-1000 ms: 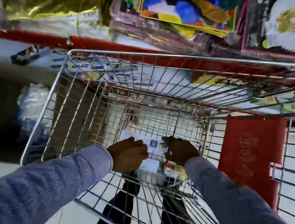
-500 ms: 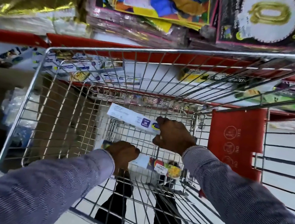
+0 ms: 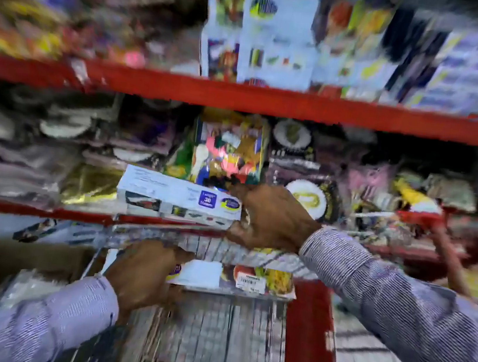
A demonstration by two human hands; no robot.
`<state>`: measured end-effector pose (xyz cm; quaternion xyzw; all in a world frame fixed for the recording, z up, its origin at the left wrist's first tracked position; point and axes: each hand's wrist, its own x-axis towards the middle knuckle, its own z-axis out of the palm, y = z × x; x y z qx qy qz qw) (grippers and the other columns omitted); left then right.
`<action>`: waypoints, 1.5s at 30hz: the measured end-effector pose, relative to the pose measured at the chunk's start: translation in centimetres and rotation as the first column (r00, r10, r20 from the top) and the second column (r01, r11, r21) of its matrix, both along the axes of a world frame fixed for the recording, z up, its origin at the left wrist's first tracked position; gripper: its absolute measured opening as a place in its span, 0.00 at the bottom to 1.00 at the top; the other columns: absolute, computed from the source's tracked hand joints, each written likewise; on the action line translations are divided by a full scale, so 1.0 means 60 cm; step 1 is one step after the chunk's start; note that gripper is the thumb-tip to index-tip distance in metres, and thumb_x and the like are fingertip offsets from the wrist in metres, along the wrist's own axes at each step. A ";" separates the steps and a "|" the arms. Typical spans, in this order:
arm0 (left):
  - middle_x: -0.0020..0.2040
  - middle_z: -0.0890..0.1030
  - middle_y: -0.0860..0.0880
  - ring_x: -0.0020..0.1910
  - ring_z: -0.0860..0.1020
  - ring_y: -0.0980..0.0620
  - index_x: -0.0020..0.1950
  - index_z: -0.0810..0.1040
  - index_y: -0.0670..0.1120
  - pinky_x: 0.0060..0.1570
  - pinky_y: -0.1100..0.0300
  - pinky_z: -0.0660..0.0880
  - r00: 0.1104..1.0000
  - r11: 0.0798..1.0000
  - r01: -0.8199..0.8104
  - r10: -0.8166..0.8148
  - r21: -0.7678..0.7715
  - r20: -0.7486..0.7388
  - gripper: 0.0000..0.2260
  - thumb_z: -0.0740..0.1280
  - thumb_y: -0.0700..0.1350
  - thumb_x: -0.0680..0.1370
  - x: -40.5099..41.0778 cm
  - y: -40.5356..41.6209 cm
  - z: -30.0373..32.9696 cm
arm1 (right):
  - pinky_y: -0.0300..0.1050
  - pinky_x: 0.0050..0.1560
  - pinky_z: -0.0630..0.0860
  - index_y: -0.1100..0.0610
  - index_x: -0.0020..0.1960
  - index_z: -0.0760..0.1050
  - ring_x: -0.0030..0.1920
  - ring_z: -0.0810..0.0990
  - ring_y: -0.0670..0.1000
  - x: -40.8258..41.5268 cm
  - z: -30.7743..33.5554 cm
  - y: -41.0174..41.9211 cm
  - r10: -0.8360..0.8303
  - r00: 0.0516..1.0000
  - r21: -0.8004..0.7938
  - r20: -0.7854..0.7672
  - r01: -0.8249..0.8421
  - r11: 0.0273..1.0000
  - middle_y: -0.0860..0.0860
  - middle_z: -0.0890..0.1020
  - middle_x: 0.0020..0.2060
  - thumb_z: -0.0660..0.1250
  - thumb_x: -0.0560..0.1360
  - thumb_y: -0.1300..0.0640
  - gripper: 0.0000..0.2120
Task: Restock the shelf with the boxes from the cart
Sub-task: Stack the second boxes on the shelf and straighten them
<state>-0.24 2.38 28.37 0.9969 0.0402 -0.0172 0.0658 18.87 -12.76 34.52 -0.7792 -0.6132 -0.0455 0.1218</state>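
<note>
My right hand [image 3: 269, 219] grips the right end of a long white box [image 3: 174, 194] with a blue label, held level above the wire cart [image 3: 210, 330] and in front of the middle shelf. Lower down, my left hand [image 3: 144, 275] is closed on the left end of a second white box [image 3: 233, 278] with a food picture and a price sticker, just over the cart's basket. On the top shelf, behind its red edge [image 3: 273, 101], similar white boxes [image 3: 277, 39] stand upright. The whole view is blurred by motion.
The middle shelf holds packs of party goods, a colourful balloon bag [image 3: 229, 152] and foil packs [image 3: 90, 184]. A red panel [image 3: 310, 338] lines the cart's right side. A dark gap with a plastic bag [image 3: 23, 288] lies at the lower left.
The view has swung up from the cart to the shelves. My right hand has lifted its box out of the cart to shelf height; my left hand has raised the second box off the cart bottom.
</note>
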 end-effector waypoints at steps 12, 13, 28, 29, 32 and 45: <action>0.44 0.86 0.55 0.45 0.83 0.53 0.57 0.78 0.65 0.41 0.59 0.76 0.967 0.994 -0.079 0.057 0.076 0.249 0.28 0.69 0.67 0.58 0.130 0.035 0.335 | 0.47 0.30 0.72 0.50 0.37 0.70 0.32 0.75 0.53 0.088 0.360 -0.004 -0.131 0.981 0.088 0.147 0.118 0.989 0.48 0.77 0.30 0.64 0.67 0.42 0.12; 0.46 0.87 0.56 0.46 0.83 0.54 0.57 0.79 0.65 0.41 0.60 0.75 0.955 0.996 -0.066 0.045 0.063 0.292 0.28 0.69 0.65 0.57 0.149 0.043 0.364 | 0.46 0.30 0.69 0.50 0.35 0.68 0.33 0.75 0.55 0.102 0.388 -0.005 -0.147 0.976 0.088 0.158 0.135 0.987 0.49 0.74 0.29 0.64 0.68 0.43 0.12; 0.53 0.84 0.58 0.49 0.80 0.55 0.60 0.81 0.58 0.44 0.61 0.74 0.955 0.997 -0.072 0.067 0.005 0.288 0.28 0.74 0.62 0.61 0.293 0.067 0.439 | 0.43 0.40 0.64 0.63 0.62 0.69 0.37 0.68 0.53 0.273 0.381 0.086 -0.302 0.952 -0.136 0.037 0.305 0.943 0.60 0.73 0.50 0.64 0.76 0.60 0.16; 0.53 0.84 0.57 0.49 0.80 0.55 0.60 0.81 0.59 0.44 0.61 0.74 0.955 0.998 -0.064 0.060 0.003 0.290 0.28 0.74 0.62 0.61 0.295 0.068 0.439 | 0.43 0.40 0.64 0.63 0.64 0.68 0.37 0.68 0.53 0.282 0.376 0.092 -0.305 0.952 -0.134 0.029 0.306 0.943 0.60 0.72 0.51 0.63 0.76 0.60 0.17; 0.51 0.85 0.56 0.46 0.80 0.55 0.59 0.81 0.59 0.40 0.61 0.72 0.959 0.998 -0.061 0.055 0.010 0.279 0.28 0.74 0.62 0.60 0.297 0.077 0.436 | 0.45 0.43 0.68 0.63 0.67 0.67 0.50 0.73 0.59 0.308 0.358 0.107 -0.310 0.950 -0.132 0.033 0.312 0.941 0.62 0.71 0.60 0.63 0.76 0.59 0.20; 0.54 0.85 0.59 0.49 0.79 0.55 0.60 0.81 0.59 0.43 0.61 0.73 0.954 0.998 -0.065 0.061 0.002 0.295 0.28 0.75 0.62 0.61 0.332 0.087 0.442 | 0.43 0.64 0.65 0.61 0.71 0.68 0.65 0.71 0.59 0.353 0.358 0.100 -0.178 0.980 -0.110 0.086 0.187 0.976 0.59 0.70 0.66 0.60 0.80 0.59 0.20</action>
